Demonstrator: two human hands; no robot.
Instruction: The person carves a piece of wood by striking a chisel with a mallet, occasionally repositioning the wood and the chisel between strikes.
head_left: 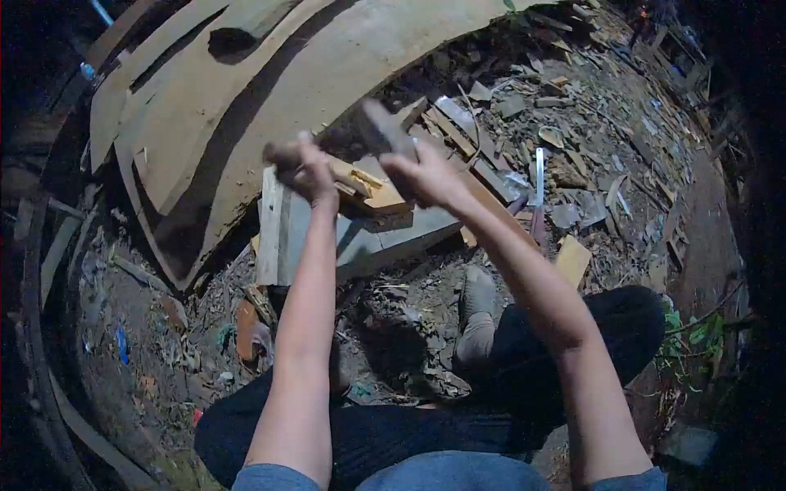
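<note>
Grips a blurred dark tool (379,128), fingers of left hand (304,170) and right hand (426,176) curled round it, above the pale wood block (372,192) on a grey slab (385,239); likely stiff, top-heavy, best held low

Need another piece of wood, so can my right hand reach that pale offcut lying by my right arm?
Probably, once freed: the pale offcut lies uncovered close beside the right forearm, but the right hand is raised, gripping a blurred dark object.
</note>
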